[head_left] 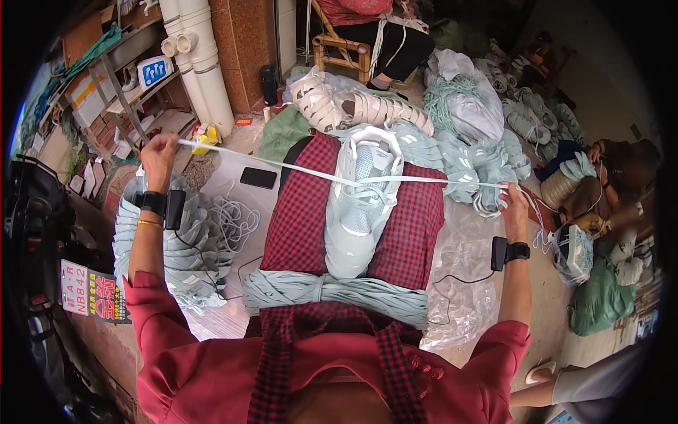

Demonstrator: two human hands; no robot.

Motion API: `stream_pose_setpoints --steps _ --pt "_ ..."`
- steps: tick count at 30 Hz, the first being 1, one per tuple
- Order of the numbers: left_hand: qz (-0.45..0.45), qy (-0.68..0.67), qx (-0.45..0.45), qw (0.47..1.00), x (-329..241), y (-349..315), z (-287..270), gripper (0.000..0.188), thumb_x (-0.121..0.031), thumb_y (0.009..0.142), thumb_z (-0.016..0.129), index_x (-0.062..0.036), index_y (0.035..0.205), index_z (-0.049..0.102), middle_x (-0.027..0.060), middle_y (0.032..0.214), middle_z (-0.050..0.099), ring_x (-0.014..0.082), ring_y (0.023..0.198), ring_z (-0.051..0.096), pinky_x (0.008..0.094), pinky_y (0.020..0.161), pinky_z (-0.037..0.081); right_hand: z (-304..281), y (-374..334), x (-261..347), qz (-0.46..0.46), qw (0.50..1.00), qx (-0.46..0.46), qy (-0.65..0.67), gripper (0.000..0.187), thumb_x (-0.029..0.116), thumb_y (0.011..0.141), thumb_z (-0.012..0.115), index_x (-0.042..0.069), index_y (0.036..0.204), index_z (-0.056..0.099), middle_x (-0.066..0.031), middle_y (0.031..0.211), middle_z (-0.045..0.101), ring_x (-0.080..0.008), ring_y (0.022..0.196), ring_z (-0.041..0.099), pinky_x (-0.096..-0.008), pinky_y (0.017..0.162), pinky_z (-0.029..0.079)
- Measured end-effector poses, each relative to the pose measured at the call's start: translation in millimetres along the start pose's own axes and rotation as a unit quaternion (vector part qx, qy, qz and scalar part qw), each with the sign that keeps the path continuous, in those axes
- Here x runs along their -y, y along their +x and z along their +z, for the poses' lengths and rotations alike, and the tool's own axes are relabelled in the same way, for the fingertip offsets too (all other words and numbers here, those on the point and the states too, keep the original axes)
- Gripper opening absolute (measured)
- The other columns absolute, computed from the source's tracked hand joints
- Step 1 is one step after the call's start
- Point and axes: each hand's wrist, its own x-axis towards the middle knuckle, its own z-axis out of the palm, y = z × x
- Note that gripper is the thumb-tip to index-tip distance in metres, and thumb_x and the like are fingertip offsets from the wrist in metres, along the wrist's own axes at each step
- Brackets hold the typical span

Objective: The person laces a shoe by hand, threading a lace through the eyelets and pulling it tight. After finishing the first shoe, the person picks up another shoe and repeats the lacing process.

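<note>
A pale blue-grey shoe upper [351,244] rests on my lap over a red-and-black checked apron [296,212], its opening at the far end. A flat pale shoelace [275,162] runs across the upper, threaded at its middle and stretched taut to both sides. My left hand [161,154], raised at the far left, pinches one end. The other end is pinched by my right hand [514,203], held out at the right and slightly lower. Across my lap lies a tied bundle of pale blue-grey laces [339,298], nearer than the upper.
Stacked shoe uppers [176,247] stand at my left, beside coiled white cord [233,220] and a black phone [258,178]. Beyond my lap are beige uppers [367,109], more pale uppers [480,166] and a white sack [480,106]. People sit ahead and at right.
</note>
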Motion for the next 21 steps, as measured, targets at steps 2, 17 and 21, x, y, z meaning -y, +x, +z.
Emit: stream_pose_setpoints --steps 2,17,21 --pt "0.143 0.12 0.014 0.982 -54.6 -13.9 30.3 0.02 -0.011 0.083 0.076 -0.0049 0.102 0.073 0.006 0.095 0.07 0.015 0.079 0.064 0.0295 0.068 0.052 28.7 -17.2 25.2 0.038 0.989 0.057 -0.13 0.035 0.035 0.099 0.06 0.007 0.12 0.067 -0.002 0.1 0.069 -0.0086 0.089 0.059 -0.0274 0.065 0.047" --pt "0.402 -0.057 0.463 0.788 -223.8 -156.0 134.5 0.02 -0.008 0.081 0.072 -0.0042 0.097 0.061 0.0104 0.107 0.054 0.029 0.097 0.055 0.0391 0.087 0.045 216.9 -155.4 81.1 -0.512 0.752 0.234 -0.343 0.022 0.004 0.075 0.073 0.006 0.094 0.063 -0.0093 0.101 0.054 -0.0312 0.096 0.054 -0.0418 0.074 0.05" --pt "0.296 -0.16 0.525 0.782 -222.0 -158.9 138.7 0.014 -0.008 0.085 0.07 -0.0023 0.09 0.058 0.0085 0.103 0.052 0.0247 0.096 0.054 0.036 0.082 0.045 212.4 -150.7 83.3 -0.475 0.784 0.265 -0.3 0.014 0.002 0.079 0.068 0.004 0.09 0.059 -0.0095 0.099 0.053 -0.0283 0.091 0.054 -0.0379 0.071 0.049"
